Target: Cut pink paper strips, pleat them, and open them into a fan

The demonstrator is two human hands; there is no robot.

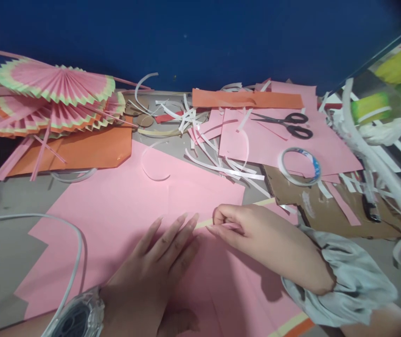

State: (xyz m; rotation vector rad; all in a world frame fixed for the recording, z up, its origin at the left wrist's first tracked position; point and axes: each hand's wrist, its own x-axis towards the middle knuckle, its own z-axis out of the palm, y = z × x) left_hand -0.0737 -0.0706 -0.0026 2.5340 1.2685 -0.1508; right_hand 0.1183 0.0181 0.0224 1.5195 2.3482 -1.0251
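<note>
A large pink paper sheet covers the middle of the table, with another pink sheet edged in pale yellow and orange on top of it near the front. My left hand lies flat on the pink paper, fingers spread toward the upper right. Just right of its fingertips, my right hand is closed in a pinch, with a bit of pink paper showing between the fingers, at the pale yellow strip. A watch is on the left wrist.
Pleated pink fans lie at the back left on orange paper. White paper strips are scattered behind the hands. Black scissors, a tape roll, cardboard and a cutter lie right. A white cable crosses left.
</note>
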